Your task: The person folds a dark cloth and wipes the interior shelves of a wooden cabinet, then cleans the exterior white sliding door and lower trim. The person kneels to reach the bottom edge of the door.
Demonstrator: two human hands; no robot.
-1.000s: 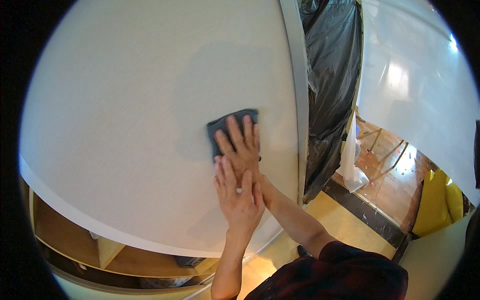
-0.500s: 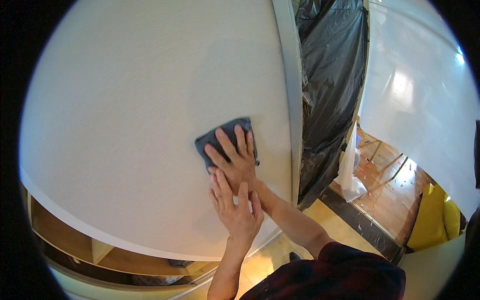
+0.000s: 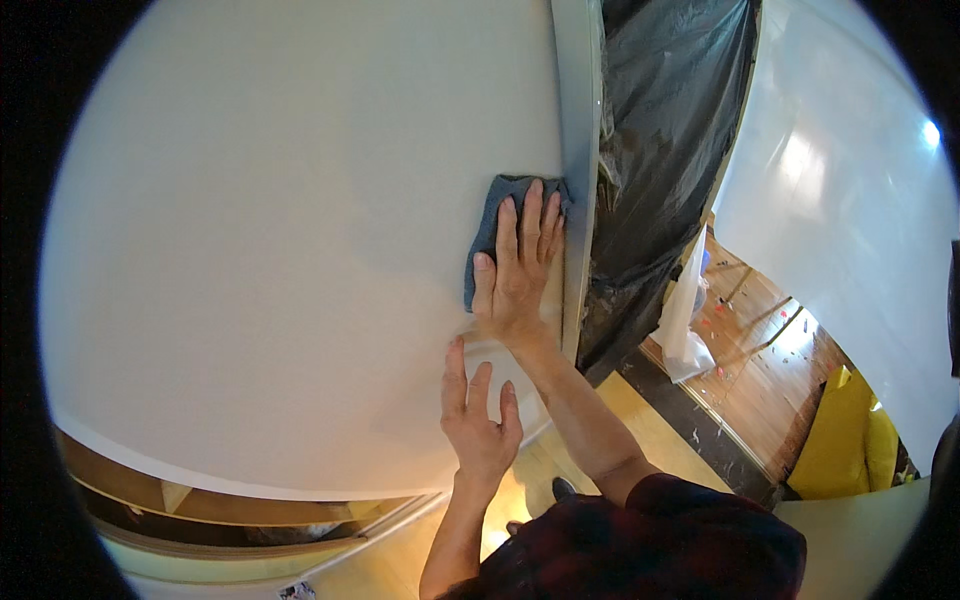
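Observation:
My right hand (image 3: 515,285) lies flat over a blue-grey cloth (image 3: 484,240), pressing it against a large smooth white panel (image 3: 270,250). The cloth reaches the panel's right side, touching the pale edge trim (image 3: 577,150). Most of its middle is hidden under my palm and fingers. Below it, my left hand (image 3: 482,430) is held with fingers apart and nothing in them, close to the panel; whether its fingertips touch the surface I cannot tell.
Black plastic sheeting (image 3: 670,160) hangs just right of the trim. Farther right are a glossy white panel (image 3: 840,170), a white plastic bag (image 3: 685,335), a wooden floor with scraps (image 3: 760,350) and a yellow object (image 3: 845,435). Open shelving (image 3: 230,508) sits below the panel at lower left.
My right hand has slid the cloth up and right across the panel to the edge trim. My left hand has come apart from the right wrist and sits slightly lower.

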